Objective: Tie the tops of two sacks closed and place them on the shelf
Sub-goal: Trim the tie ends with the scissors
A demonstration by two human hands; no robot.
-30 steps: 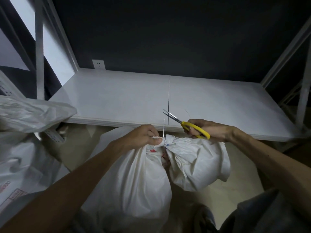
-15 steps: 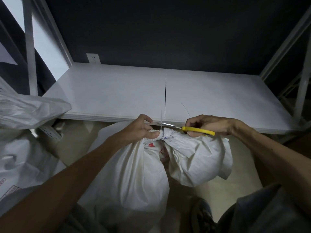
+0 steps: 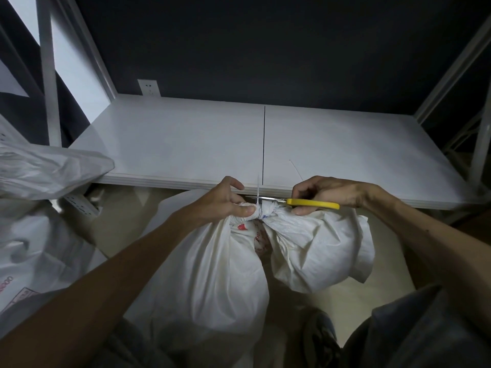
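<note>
A white sack [image 3: 212,274] stands on the floor in front of me, its neck bunched and bound by a thin white tie [image 3: 258,187] whose tail sticks straight up. My left hand [image 3: 228,200] pinches the bunched neck just left of the tie. My right hand [image 3: 329,192] holds yellow-handled scissors [image 3: 310,203], lying level with the blades around the base of the tail. The sack's loose top [image 3: 318,251] flops over to the right. A second white sack [image 3: 34,235] sits at the left edge. The white shelf board [image 3: 345,144] lies just beyond my hands.
A thin white tie strip [image 3: 296,170] lies on the shelf near its front edge. White shelf uprights rise at left [image 3: 49,75] and right [image 3: 481,144]. A wall socket [image 3: 148,87] is at the back left. A power strip [image 3: 79,205] lies under the shelf's left corner.
The scissors came down from an upward tilt to level and their blades moved left onto the tie's tail. My left hand kept its pinch on the neck.
</note>
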